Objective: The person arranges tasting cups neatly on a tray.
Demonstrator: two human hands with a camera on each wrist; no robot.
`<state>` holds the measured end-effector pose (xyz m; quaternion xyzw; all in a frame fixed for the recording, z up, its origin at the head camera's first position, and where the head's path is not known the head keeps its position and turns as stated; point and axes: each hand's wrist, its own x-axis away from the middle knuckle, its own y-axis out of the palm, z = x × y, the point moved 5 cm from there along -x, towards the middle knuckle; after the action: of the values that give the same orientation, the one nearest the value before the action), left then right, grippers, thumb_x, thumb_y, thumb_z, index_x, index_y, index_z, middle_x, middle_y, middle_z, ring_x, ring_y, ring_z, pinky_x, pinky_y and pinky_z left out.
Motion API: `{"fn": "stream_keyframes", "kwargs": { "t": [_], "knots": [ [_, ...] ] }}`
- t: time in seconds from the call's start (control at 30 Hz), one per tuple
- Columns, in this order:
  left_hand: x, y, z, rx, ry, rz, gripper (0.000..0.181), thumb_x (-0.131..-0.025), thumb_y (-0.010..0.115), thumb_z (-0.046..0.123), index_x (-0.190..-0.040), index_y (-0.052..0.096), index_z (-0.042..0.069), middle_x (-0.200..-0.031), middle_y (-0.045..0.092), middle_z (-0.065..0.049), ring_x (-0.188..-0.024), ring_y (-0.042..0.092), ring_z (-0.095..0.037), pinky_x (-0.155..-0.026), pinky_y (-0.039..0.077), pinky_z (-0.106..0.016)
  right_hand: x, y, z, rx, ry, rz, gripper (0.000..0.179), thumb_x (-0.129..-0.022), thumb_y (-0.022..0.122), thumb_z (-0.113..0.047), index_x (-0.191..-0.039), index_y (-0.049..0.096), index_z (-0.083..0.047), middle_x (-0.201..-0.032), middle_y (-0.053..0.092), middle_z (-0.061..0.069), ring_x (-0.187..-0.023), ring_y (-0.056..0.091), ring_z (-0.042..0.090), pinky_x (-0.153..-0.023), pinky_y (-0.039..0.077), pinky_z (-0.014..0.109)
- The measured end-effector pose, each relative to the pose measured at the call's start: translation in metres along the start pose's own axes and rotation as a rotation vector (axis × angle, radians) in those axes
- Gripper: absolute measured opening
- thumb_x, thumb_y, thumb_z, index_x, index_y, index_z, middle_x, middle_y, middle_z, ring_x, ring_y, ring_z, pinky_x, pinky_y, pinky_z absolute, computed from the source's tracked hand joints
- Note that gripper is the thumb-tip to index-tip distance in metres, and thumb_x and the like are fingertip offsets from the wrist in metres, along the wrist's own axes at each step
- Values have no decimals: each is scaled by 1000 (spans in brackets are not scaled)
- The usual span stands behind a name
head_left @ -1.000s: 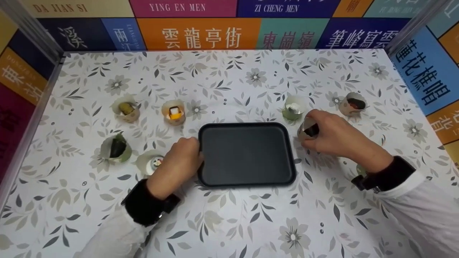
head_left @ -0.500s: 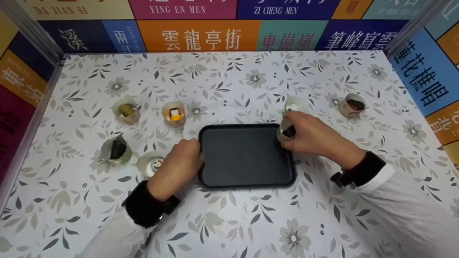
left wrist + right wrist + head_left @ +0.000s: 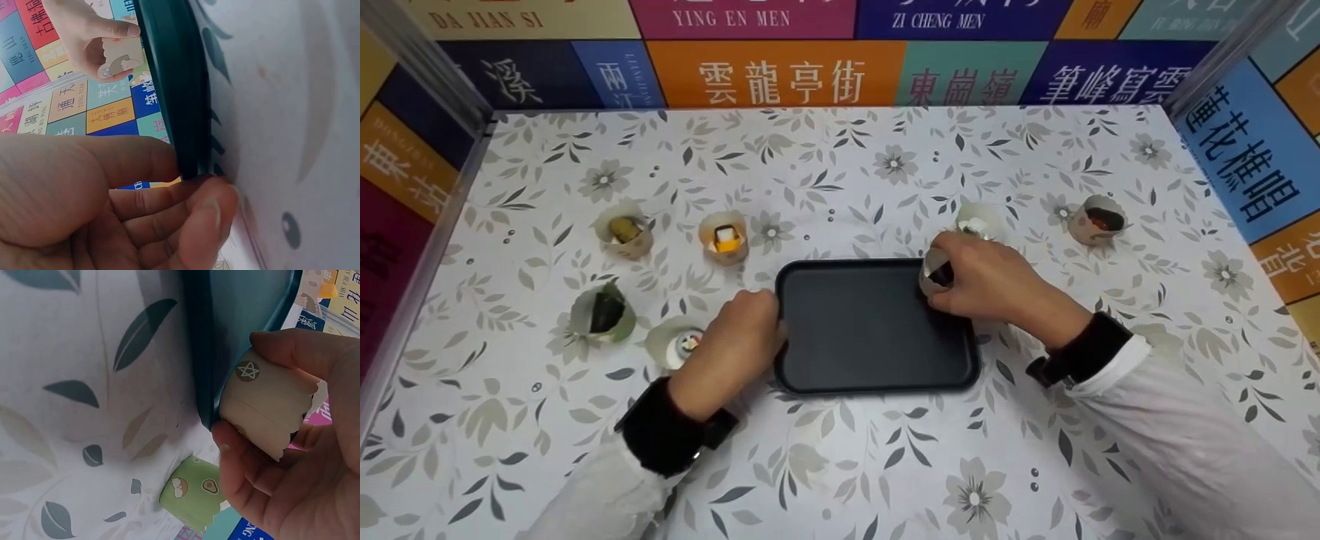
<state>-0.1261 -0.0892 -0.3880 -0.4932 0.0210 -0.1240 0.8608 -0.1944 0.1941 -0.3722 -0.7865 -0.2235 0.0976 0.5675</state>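
**Right hand [image 3: 986,274] holds paper cup [image 3: 264,402] mouth-up at tray [image 3: 870,326] corner**

The right hand's fingers [image 3: 239,467] grip the paper cup's side, thumb opposite. The cup's scalloped mouth faces upward and its base points down towards the tray, so its axis runs roughly vertical; a slight lean is hard to judge. It sits at the tray's far right corner, just inside the rim as the head view has it; whether the base touches cannot be told. Dark contents show in the mouth.

The right hand arches over the cup from the right, back of the hand up, with the forearm slanting in from the lower right. The left hand [image 3: 735,337] pinches the tray's left edge between thumb and fingers, knuckles up, its forearm rising from the lower left. Each wrist wears a black band.

The tray's long axis runs left to right across the bench [image 3: 840,457]. Just beyond the right hand, and partly hidden by it, stands a green cup [image 3: 191,489]; a cup with dark and red contents [image 3: 1091,231] is farther right. Left of the tray are 4 more: a cup with a greenish-yellow piece [image 3: 637,246], a cup with an orange-and-white piece [image 3: 729,256], a cup with a dark piece [image 3: 621,328] and, near the left hand, a pale cup [image 3: 662,346]. Lettered panels [image 3: 772,71] stand behind.
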Motion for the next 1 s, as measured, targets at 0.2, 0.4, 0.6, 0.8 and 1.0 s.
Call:
{"fn": "stream_keyframes", "kwargs": {
  "t": [0.2, 0.4, 0.6, 0.8, 1.0],
  "knots": [
    [0, -1, 1, 10, 9, 10, 11, -88, 63, -3, -78, 60, 0, -75, 62, -17, -72, 64, -39, -61, 51, -50, -3, 4, -1, 50, -4, 18, 44, -76, 80, -25, -112, 61, -7, -98, 66, 8, -85, 63, 31, -72, 52, 53],
    [0, -1, 1, 3, 4, 10, 9, -87, 63, -3, -79, 61, 0, -75, 62, -17, -72, 65, -40, -61, 52, -51, -3, 5, 1, 45, -6, 21, 45, -77, 82, -25, -113, 61, -7, -105, 62, 10, -89, 62, 32, -75, 52, 54],
    [-1, 1, 0, -3, 1, 8, 9, -88, 64, -2, -79, 60, 0, -75, 61, -17, -73, 65, -40, -62, 52, -51, -1, 6, 4, 58, 1, 5, 66, -79, 87, -29, -132, 58, -3, -121, 62, 16, -100, 64, 36, -81, 52, 58],
    [-1, 2, -1, -6, -18, -6, 8, -88, 65, -1, -81, 61, -1, -78, 63, -18, -75, 65, -41, -63, 52, -52, 1, 7, 3, 85, -34, 8, 72, -80, 88, -34, -136, 56, -1, -126, 62, 17, -103, 65, 38, -81, 53, 59],
    [-1, 1, -1, 2, -20, 1, 9, -88, 64, -2, -80, 62, -1, -77, 63, -18, -74, 65, -40, -62, 52, -51, 9, 0, 2, 95, -47, 26, 81, -83, 87, -41, -144, 50, -2, -133, 61, 19, -106, 66, 39, -81, 53, 59]
  ]
}}
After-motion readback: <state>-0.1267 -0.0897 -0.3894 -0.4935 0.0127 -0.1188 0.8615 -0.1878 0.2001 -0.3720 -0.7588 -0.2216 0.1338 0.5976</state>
